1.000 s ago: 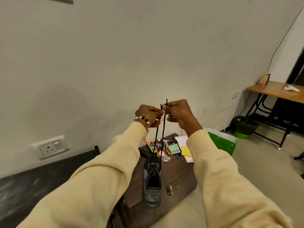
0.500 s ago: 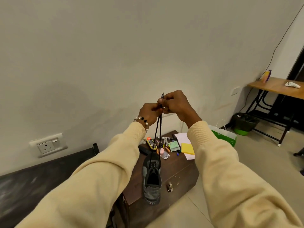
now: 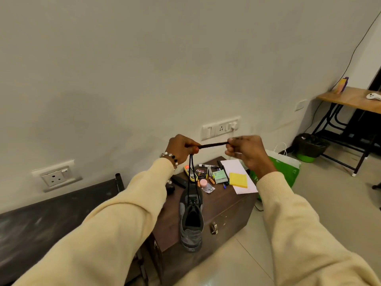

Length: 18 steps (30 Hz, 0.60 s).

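left hand [image 3: 182, 148] pinches both lace strands [image 3: 191, 172] above the shoe [image 3: 191, 219] on the trunk [image 3: 226, 207] as an anchor; right hand [image 3: 246, 151] pinches the free ends [image 3: 214, 144], stretched sideways. Probably matching lengths; tips hidden.

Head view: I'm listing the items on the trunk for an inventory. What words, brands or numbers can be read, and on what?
"Cherry": on the round black tin on the trunk.
Marker: label too blurred to read.
Green card: print too small to read.
Green bag: white lettering, mostly hidden, unreadable.
Shoe and lace: no text visible.
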Available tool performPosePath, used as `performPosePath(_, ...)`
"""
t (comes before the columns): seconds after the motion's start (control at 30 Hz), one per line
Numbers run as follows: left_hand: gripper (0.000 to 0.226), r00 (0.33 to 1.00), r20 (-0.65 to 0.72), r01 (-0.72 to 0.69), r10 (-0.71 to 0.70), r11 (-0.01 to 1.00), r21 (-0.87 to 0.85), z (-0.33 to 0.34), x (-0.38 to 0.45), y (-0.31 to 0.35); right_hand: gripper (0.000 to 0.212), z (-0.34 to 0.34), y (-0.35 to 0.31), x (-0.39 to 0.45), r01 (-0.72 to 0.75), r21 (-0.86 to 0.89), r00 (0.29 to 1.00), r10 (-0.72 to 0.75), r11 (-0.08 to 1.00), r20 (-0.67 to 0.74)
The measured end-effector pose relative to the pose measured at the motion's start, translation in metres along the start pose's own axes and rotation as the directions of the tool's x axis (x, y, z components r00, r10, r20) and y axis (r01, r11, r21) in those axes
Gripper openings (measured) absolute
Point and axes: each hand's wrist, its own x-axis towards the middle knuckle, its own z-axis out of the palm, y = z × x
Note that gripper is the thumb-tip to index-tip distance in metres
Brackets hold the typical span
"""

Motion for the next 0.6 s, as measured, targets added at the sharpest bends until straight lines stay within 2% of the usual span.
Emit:
performPosePath(0.13,0.020,0.991,0.071,-0.129,0.115,0.964,0.233,-0.005,0.009,0.007,0.006,0.004,0.064,-0.002,-0.178,0.056,0.984,0.177,0.982,0.028)
performPosePath(0.23,0.020,0.980,0.123,-0.189,0.155,0.917,0.350,-0.004,0.012,0.012,0.003,0.025,0.099,-0.006,-0.235,0.099,0.968,0.224,0.967,0.111)
performPosePath(0.47,0.029,0.939,0.275,-0.334,0.207,0.742,0.582,-0.001,0.020,0.012,0.023,0.066,0.126,0.000,-0.200,-0.084,0.942,0.215,0.976,0.259)
performPosePath(0.6,0.033,0.943,0.285,-0.315,0.174,0.745,0.588,0.002,0.021,0.006,0.024,0.074,0.129,0.002,-0.127,-0.222,0.909,0.203,0.967,0.365)
